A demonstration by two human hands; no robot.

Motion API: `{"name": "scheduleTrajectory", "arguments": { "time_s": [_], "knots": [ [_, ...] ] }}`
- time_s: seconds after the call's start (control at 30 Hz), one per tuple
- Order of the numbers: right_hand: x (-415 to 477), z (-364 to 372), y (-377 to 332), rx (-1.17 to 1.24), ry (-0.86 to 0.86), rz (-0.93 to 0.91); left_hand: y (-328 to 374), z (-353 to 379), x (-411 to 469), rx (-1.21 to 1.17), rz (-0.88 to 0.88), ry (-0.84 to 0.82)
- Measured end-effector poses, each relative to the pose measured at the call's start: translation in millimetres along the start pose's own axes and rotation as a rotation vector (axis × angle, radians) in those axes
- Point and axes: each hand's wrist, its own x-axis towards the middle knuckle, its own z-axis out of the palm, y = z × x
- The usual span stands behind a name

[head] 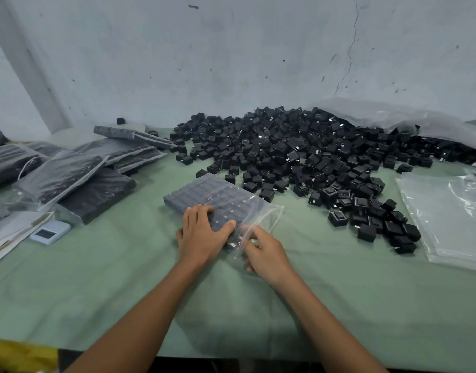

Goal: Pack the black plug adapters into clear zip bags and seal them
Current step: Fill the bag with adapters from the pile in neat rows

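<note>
A clear zip bag lies on the green cloth, filled with rows of black plug adapters. My left hand rests flat on its near end, fingers spread over the adapters. Beside it, my right hand has its fingers curled at the bag's open mouth, pinching the plastic there; a few adapters show under the film by its fingertips. A big heap of loose black adapters covers the table behind and to the right.
Several filled bags are stacked at the left. A pile of flat empty bags lies at the right edge. A small white device and papers sit at the near left. A wall stands right behind the table.
</note>
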Motion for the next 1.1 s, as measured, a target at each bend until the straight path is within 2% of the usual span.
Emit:
{"name": "scheduleTrajectory", "arguments": {
  "time_s": [0.33,0.5,0.7,0.83,0.97,1.1],
  "knots": [
    [-7,-1,1,0.035,0.032,-0.027,-6,3,-8,0.068,0.090,-0.045],
    [-8,-2,1,-0.063,0.038,-0.046,-1,0,-8,0.099,0.083,-0.078],
    [-8,-5,-1,-0.113,0.017,-0.073,0,-1,0,0.110,0.104,0.026],
    [-9,-7,-2,-0.099,0.004,-0.060,-1,-3,9,0.184,0.240,0.097],
    [-8,-7,-1,-0.118,0.005,-0.063,-5,0,13,0.154,0.248,-0.050],
    [-8,-8,-2,-0.033,-0.008,-0.041,-7,-1,13,0.163,0.238,-0.062]
  ]
}}
